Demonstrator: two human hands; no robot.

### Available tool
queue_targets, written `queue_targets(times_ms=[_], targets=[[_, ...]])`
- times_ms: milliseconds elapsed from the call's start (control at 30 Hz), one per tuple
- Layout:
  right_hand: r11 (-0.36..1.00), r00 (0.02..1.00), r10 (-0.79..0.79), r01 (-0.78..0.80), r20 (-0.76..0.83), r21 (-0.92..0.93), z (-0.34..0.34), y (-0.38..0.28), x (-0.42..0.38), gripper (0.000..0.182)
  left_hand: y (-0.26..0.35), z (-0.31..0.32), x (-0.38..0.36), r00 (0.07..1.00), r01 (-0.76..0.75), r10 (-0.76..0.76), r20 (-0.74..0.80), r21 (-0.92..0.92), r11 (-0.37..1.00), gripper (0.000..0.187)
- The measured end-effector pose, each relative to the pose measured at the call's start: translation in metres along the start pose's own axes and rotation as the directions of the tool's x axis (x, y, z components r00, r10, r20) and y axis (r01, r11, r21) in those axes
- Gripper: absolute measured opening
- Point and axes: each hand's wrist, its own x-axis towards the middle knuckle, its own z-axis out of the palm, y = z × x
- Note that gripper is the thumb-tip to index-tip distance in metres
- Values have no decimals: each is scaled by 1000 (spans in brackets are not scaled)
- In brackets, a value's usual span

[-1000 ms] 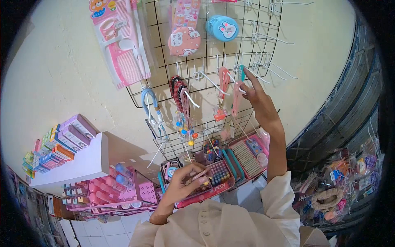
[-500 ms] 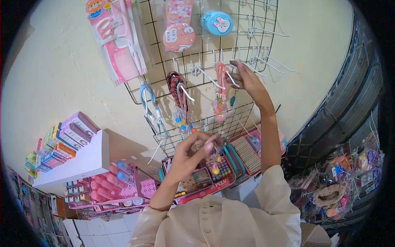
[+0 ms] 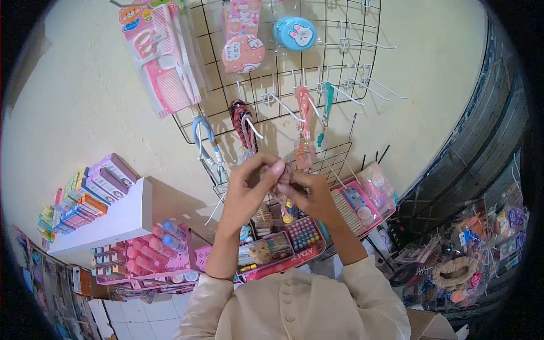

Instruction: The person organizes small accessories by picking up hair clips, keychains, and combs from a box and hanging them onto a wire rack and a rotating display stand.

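My left hand [image 3: 252, 184] and my right hand [image 3: 309, 192] meet in front of the wire rack. Between their closed fingers is a pinkish strap [image 3: 285, 173], mostly hidden, with a small yellow charm [image 3: 288, 215] dangling beneath it. Just behind my hands, pink straps [image 3: 304, 113] hang from a white hook. To their right a teal strap [image 3: 328, 102] hangs on another hook, and red-and-black straps [image 3: 241, 119] are to their left.
The wire grid [image 3: 272, 73] carries protruding white hooks, a comb set [image 3: 167, 73] and a blue round case [image 3: 294, 34]. Below are trays of beads [image 3: 306, 233]. A white shelf [image 3: 113, 218] with small boxes juts out at left; packaged goods [image 3: 456, 272] hang at right.
My right hand has come down from the hooks to meet my left hand, uncovering the teal strap. My left hand has risen slightly, with the charm still under it.
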Motion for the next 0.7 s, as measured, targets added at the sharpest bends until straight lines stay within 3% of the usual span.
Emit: queue_targets(times_ms=[67, 133, 200, 267, 300, 400, 467, 500, 533, 600, 633, 667, 700], targets=[[1000, 1000, 26, -26, 0, -13, 5, 1, 10, 18, 1, -7, 10, 989, -62, 95, -113, 265, 962, 14], [954, 988, 127, -98, -84, 284, 11, 6, 21, 17, 2, -14, 26, 953, -130, 223, -204, 389, 912, 14], [946, 988, 127, -95, -84, 310, 15, 4, 34, 17, -3, -23, 42, 939, -135, 255, -232, 435, 890, 15], [960, 985, 119, -82, -125, 268, 22, 13, 46, 19, -13, -31, 53, 925, -140, 286, -248, 478, 867, 16], [977, 980, 160, -140, -115, 160, 25, 21, 50, 21, -20, -34, 58, 914, -153, 317, -254, 507, 848, 17], [970, 981, 141, -110, -130, 218, 38, 41, 62, 22, -38, -42, 65, 891, -197, 376, -257, 527, 827, 17], [966, 980, 152, -120, -130, 229, 41, 43, 66, 21, -50, -48, 66, 786, -285, 570, -240, 677, 679, 19], [984, 982, 132, -113, -132, 139, 41, 43, 67, 20, -40, -44, 60, 848, -138, 434, -306, 663, 736, 22], [993, 984, 116, -111, -135, 47, 40, 44, 67, 20, -46, -44, 60, 855, -142, 426, -295, 658, 740, 22], [991, 981, 129, -133, -145, -20, 41, 57, 60, 20, -66, -48, 60, 648, -228, 736, -195, 873, 431, 19], [993, 981, 106, -113, -165, -32, 38, 55, 54, 21, -75, -47, 55, 652, -159, 719, -243, 883, 442, 28], [995, 979, 80, -91, -188, -49, 32, 53, 48, 22, -81, -41, 48, 663, -183, 712, -230, 873, 453, 28], [983, 981, 46, -78, -190, -168, 22, 47, 41, 26, -87, -33, 40, 612, -203, 693, -381, 771, 603, 33]])
